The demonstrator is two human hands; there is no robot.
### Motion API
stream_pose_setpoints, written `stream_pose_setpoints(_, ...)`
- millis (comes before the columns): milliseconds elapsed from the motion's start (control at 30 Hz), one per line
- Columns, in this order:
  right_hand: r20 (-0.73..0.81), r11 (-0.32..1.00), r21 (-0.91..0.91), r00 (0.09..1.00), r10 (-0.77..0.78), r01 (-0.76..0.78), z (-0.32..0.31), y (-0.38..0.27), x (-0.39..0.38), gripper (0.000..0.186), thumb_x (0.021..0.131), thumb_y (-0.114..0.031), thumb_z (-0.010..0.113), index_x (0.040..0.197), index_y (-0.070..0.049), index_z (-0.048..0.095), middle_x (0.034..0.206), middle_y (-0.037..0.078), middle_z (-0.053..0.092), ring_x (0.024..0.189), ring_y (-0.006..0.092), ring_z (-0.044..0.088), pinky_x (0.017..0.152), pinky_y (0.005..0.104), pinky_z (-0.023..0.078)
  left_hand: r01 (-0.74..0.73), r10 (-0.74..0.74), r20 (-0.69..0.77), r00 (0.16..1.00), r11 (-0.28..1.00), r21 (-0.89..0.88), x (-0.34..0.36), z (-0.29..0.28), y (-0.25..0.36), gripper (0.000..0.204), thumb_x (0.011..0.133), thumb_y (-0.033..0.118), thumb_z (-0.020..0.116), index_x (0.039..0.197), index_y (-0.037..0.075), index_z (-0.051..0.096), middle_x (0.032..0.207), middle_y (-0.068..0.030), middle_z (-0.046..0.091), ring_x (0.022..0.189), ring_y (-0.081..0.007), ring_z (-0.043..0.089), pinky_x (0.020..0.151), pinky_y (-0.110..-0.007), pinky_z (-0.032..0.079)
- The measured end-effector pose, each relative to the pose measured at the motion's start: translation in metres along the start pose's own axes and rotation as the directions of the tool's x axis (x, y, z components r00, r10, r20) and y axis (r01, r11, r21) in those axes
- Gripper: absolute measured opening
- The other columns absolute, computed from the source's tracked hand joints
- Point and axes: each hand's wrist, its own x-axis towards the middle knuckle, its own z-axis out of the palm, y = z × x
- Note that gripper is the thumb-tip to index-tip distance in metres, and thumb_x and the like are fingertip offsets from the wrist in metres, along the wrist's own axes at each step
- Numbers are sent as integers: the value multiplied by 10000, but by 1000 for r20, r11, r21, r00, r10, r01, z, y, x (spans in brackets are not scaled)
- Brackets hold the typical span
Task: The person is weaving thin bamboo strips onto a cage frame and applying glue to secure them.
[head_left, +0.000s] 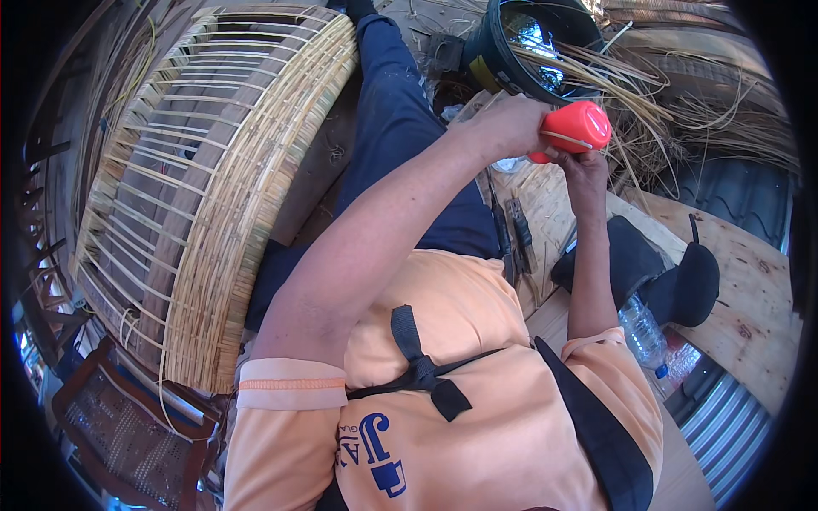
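A glossy red-pink plastic container [588, 126] with a rounded end is held up beyond my knees, at the upper right. My left hand [509, 126] reaches across and is closed round its left side, the fingertips mostly hidden behind it. From below, my right hand [586, 169] grips its underside with bent fingers. A thin pale strip [562, 139] runs across the container near both hands. What the container holds cannot be seen.
On the left lies a long woven cane frame [247, 187] beside my outstretched leg. A dark bucket [486, 51] with water and loose strips [635, 81] stands beyond my hands. Tools [520, 230], a black cap [694, 285] and a clear plastic bottle [641, 332] lie right.
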Motion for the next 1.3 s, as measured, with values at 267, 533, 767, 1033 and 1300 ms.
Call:
stream_pose_setpoints(267,-27,999,39,1000,-3,4,-6,19,0,258,825,25,648,1080,-18,632,1006,48,661,921,129,620,817,278,514,-68,70,-6,998,986,150,5,9,-8,425,716,356,750,979,37,649,947,-171,652,907,-342,626,810,-410,493)
stream_pose_setpoints(533,-73,997,-27,995,-74,72,0,20,-1,205,841,46,603,1041,23,643,980,73,671,895,149,634,829,285,504,-98,108,-49,993,981,168,6,14,-15,386,748,355,724,962,42,653,911,-170,656,895,-344,627,798,-409,495)
stream_pose_setpoints(767,-51,995,-70,996,-72,69,-5,24,1,252,822,2,661,1072,-31,643,991,33,669,923,120,611,829,286,484,-88,95,-48,994,987,137,5,10,-11,370,751,333,725,974,48,652,897,-180,660,879,-346,630,788,-394,498)
stream_pose_setpoints(1033,-76,995,-2,992,-103,103,0,20,0,247,829,22,644,1071,-26,642,998,35,665,924,118,611,838,284,483,-108,115,-53,992,987,121,4,9,-8,364,759,338,718,974,52,651,903,-172,662,878,-345,629,784,-396,497)
stream_pose_setpoints(1300,-117,992,-45,986,-123,118,3,14,-1,230,864,26,597,1092,1,613,1007,53,649,917,133,614,826,273,494,-139,149,-75,986,983,121,2,4,-2,361,758,333,716,972,50,647,911,-175,660,893,-342,627,788,-396,495)
